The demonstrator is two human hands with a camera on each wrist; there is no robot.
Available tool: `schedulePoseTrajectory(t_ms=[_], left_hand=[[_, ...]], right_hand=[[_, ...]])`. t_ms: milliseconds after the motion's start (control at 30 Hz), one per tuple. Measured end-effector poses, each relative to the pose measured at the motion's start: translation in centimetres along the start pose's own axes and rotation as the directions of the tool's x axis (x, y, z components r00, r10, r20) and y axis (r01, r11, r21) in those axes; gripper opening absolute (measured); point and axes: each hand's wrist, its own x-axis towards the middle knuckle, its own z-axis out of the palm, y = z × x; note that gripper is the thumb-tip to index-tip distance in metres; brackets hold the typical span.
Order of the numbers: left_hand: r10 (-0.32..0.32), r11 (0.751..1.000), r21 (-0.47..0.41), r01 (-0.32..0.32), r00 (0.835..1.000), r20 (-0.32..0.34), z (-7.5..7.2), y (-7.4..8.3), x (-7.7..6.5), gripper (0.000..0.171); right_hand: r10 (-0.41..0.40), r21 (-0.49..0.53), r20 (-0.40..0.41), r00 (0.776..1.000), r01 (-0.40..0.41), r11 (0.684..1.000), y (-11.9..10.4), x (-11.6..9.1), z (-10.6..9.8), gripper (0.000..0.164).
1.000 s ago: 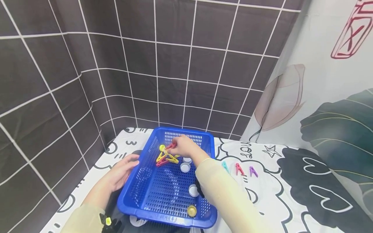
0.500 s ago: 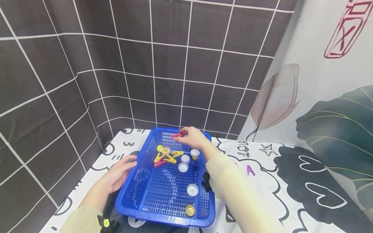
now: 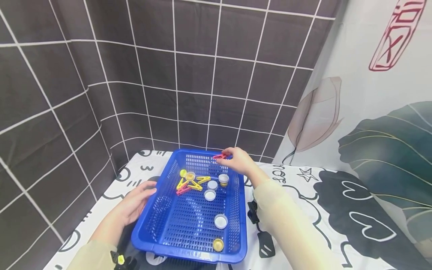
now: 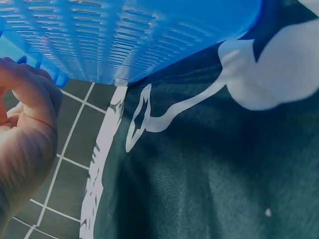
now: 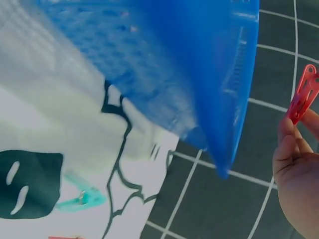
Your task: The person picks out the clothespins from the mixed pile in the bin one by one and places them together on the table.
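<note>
In the head view, my right hand pinches a red clothespin at the back right rim of the blue basket. The right wrist view shows this red clothespin at my fingertips, clear of the basket's side. My left hand rests at the basket's left edge with its fingers loosely bent. Inside, toward the back left, several yellow clothespins and another red clothespin lie in a heap beside a small yellow round piece.
White round lids and a gold cap lie along the basket's right half. A teal clothespin is on the patterned cloth right of the basket; my forearm hides that spot in the head view. A dark tiled curtain hangs behind.
My right hand has lifted the red clothespin from the heap in the basket and carried it right to the back right rim. The left hand stays at the basket's left edge.
</note>
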Motion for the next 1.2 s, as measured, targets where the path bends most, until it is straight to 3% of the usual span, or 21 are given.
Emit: schedulePoseTrajectory(t_ms=[200,467,1000,1200], left_hand=[[-0.001,1.0,-0.012,0.001,1.0,0.007,0.0,0.1,-0.1,0.025],[0.002,1.0,-0.028,-0.002,1.0,0.016,0.0,0.2,-0.1,0.024],[0.006,1.0,-0.021,-0.006,0.999,0.036,0.0,0.2,-0.3,0.025],[0.008,1.0,-0.019,-0.007,0.999,0.039,0.0,0.3,-0.2,0.026]], right_hand=[[0.035,0.019,-0.023,0.999,-0.034,0.999,1.8,-1.0,-0.2,0.05],[0.005,0.018,-0.106,0.994,-0.004,1.0,4.2,-2.2,-0.6,0.047],[0.109,0.029,-0.165,0.98,-0.106,0.994,7.8,-4.0,-1.0,0.051],[0.109,0.019,-0.181,0.977,-0.107,0.994,9.4,-4.9,-0.9,0.052]])
